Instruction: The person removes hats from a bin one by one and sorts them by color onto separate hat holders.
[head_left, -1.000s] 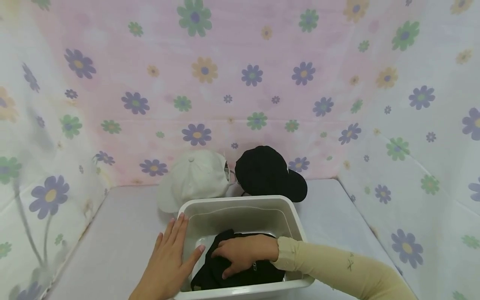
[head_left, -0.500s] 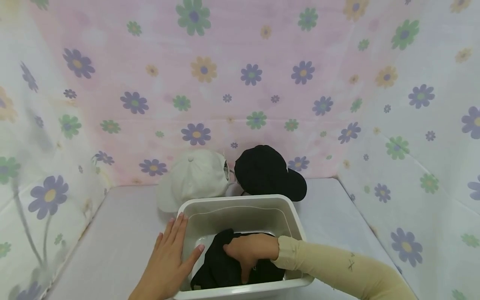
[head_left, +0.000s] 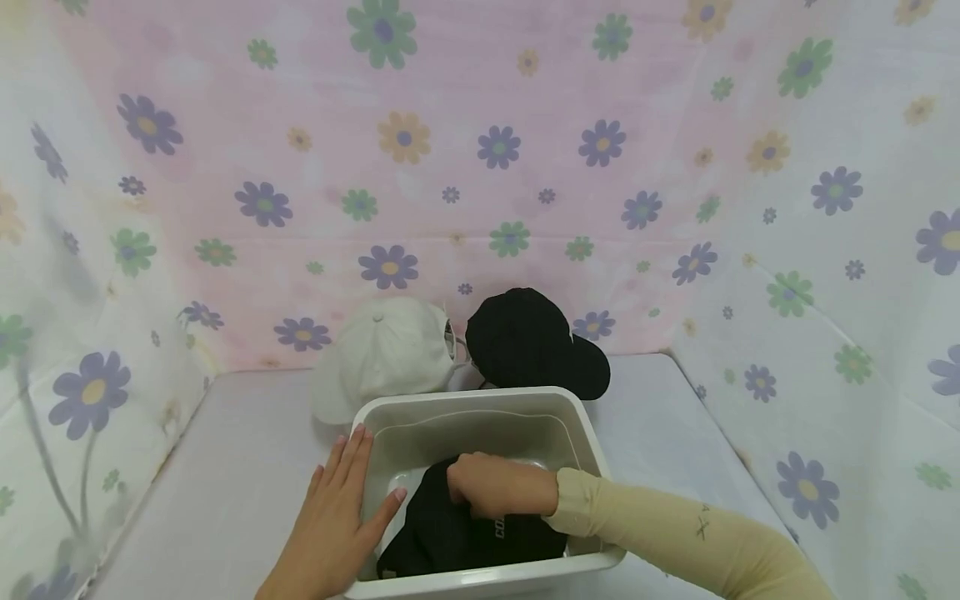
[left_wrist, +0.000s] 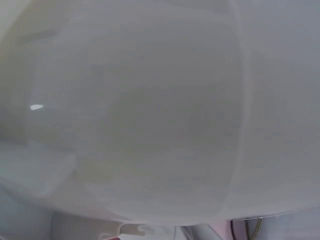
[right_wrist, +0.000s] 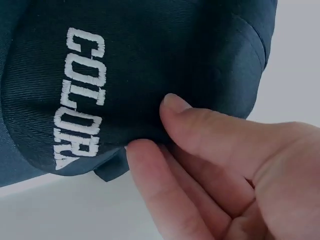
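Observation:
A black cap [head_left: 435, 529] lies inside a pale grey plastic bin [head_left: 468, 397]. My right hand [head_left: 498, 485] reaches in over the bin's right side and grips the cap. Close up in the right wrist view, thumb and fingers of the right hand [right_wrist: 220, 165] pinch the fabric of the cap [right_wrist: 135, 80], beside white embroidered letters. My left hand [head_left: 326, 512] rests on the bin's left rim, fingers straight and thumb reaching over the inside. Mostly the bin's smooth wall [left_wrist: 160, 125] fills the left wrist view.
Behind the bin, a white cap [head_left: 393, 350] and another black cap [head_left: 528, 342] sit side by side against a flower-printed backdrop [head_left: 450, 100]. The bin stands on a white tabletop [head_left: 247, 467] enclosed by patterned cloth on the left and right.
Earlier my right hand lay on the cap with fingers spread; its fingers have drawn together and now pinch the fabric. My left hand stays on the rim.

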